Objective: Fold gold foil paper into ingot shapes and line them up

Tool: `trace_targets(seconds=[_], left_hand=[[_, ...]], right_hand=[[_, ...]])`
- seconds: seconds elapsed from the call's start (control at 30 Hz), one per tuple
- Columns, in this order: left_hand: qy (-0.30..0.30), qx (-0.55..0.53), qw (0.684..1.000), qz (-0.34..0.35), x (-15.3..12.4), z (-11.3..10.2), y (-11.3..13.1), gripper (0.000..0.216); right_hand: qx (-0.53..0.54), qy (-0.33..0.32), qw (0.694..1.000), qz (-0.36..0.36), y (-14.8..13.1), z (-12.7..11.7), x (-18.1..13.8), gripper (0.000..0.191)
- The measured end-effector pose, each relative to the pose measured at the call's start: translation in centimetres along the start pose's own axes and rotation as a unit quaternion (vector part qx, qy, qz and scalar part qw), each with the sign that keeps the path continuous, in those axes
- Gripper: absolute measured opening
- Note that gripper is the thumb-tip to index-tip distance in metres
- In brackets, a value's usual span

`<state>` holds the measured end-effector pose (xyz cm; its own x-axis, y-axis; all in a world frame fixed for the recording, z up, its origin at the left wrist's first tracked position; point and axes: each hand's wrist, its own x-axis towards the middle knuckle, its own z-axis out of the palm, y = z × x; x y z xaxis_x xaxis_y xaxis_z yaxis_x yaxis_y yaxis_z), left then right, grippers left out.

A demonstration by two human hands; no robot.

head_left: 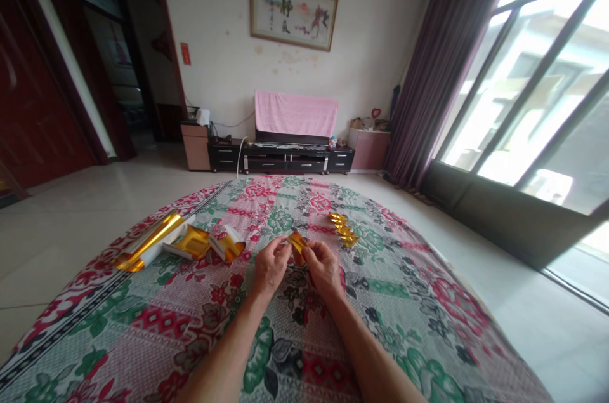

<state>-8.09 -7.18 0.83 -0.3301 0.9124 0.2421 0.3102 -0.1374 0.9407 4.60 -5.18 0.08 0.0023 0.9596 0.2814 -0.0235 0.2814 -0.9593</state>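
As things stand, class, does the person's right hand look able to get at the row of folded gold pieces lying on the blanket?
Probably yes. The row of folded gold pieces lies just beyond the right hand, with only bare blanket between. But that hand and the left hand both pinch a gold paper.

We see two bare forearms entering from the lower edge, each ending in a bare hand: our left hand (269, 265) and our right hand (325, 266). We wear no sleeves over the visible length of either arm, and no gloves. We can make out no watch, bracelet or ring at this size. Our fingers (284, 249) are uncovered, with short nails as far as we can tell. No other part of our body appears.
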Motion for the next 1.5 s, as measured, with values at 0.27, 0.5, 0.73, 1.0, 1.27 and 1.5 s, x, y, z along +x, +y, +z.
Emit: trace_targets(seconds=[0.27,0.5,0.73,1.0,1.27,1.5], left_hand=[[-0.024,-0.145,0.987,-0.065,0.2,0.3,0.1,0.042],[-0.017,-0.186,0.979,-0.078,0.1,0.0,0.6,0.038],[-0.006,-0.204,0.973,-0.108,0.1,-0.3,0.5,0.032],[-0.031,-0.174,0.981,-0.076,-0.1,-0.1,0.7,0.037],[-0.083,-0.05,0.991,0.09,0.5,-0.7,-1.3,0.027],[-0.095,-0.002,0.98,0.176,0.5,-0.7,-1.5,0.02]], right_hand=[[-0.004,-0.03,0.999,-0.034,0.3,0.1,0.0,0.021],[-0.049,-0.043,0.997,-0.045,0.6,0.2,-0.1,0.024],[0.014,-0.043,0.999,-0.028,0.6,0.2,0.0,0.035],[0.041,0.003,0.999,-0.012,0.3,0.0,0.3,0.037],[0.035,-0.019,0.999,0.03,-0.2,-0.7,0.7,0.036],[0.041,-0.028,0.997,0.054,-0.3,-1.2,0.8,0.03]])
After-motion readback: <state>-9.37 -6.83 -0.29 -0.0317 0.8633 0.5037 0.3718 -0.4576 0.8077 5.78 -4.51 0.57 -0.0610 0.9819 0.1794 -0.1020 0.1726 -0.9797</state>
